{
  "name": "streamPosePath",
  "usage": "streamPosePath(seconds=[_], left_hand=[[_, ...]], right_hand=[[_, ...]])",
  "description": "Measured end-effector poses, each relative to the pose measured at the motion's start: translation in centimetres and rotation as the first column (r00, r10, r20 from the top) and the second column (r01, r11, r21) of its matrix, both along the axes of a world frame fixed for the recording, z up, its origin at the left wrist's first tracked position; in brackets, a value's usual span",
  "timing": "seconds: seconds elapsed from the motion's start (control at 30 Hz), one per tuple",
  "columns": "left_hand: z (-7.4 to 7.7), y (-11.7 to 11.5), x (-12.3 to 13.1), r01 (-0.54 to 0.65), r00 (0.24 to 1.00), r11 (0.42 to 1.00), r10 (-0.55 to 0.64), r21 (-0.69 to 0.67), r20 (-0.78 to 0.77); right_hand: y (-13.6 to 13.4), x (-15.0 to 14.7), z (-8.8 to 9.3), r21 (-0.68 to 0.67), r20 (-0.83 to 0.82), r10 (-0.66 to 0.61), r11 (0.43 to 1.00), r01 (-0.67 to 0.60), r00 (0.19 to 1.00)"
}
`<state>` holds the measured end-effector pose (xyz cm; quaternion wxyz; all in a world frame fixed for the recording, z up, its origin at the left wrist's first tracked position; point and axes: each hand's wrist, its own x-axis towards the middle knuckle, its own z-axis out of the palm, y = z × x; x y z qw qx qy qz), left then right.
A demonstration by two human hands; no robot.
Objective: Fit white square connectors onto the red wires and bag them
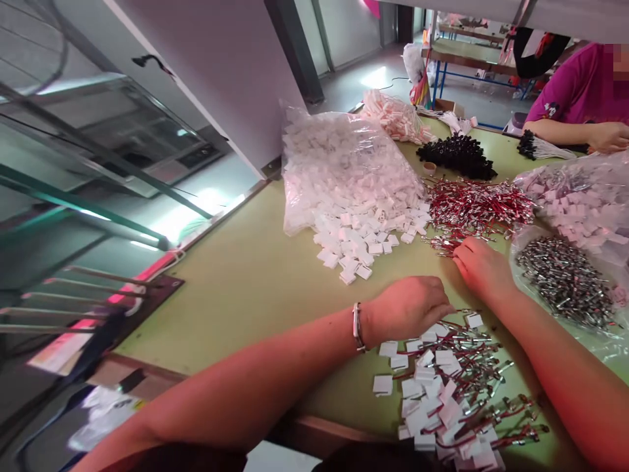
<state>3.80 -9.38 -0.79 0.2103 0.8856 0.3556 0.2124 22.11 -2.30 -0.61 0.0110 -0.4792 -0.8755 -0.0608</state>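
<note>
Left hand [407,307]: fingers [439,308] curled in to a loose fist, knuckles up. Whether anything sits inside the fist is hidden. The hand hovers just above the near edge of the assembled pieces [452,387]. A bracelet [357,326] is on the wrist.

Right hand [481,265]: palm down, fingertips [456,254] touching the near fringe of the red wires [479,206]. Cannot tell if they pinch a wire or only rest on the heap.

Assembled pieces: white tabs with short red leads and metal ends, lying loose and overlapping on the green table [236,282], between the two forearms and close to the table's front edge.

Stock further out:
- loose white housings [363,246] spilled from a big clear bag [344,164], left of the red wires
- a bag of small metal parts [565,278] just right of the right hand
- a bag of pale parts [584,203] behind it
- black wire bundles [457,156] beyond the red heap

A co-worker's hand [609,136] rests at the far right corner, well apart.

Judgement on progress: the assembled pile is modest next to the stock. The red heap is thick and the housing bag looks nearly full, so only a small share appears done and most is left.
</note>
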Motion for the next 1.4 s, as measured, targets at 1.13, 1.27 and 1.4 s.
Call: streamPosePath(seconds=[1.13,1.27,1.4], left_hand=[[-0.2,3.0,-2.3,0.157,0.507,0.556,0.664,-0.816,0.550],[-0.6,2.9,-2.2,0.273,0.407,0.529,0.693,-0.803,0.595],[-0.5,2.8,-2.3,0.274,0.429,0.512,0.693,-0.814,0.580]], right_hand=[[-2.9,0.6,2.2,-0.151,-0.581,-0.010,0.984,-0.096,0.814],[-3.3,0.4,2.3,-0.113,-0.532,0.034,0.987,-0.111,0.846],[-3.3,0.5,2.1,-0.134,-0.506,0.031,0.984,-0.114,0.862]])
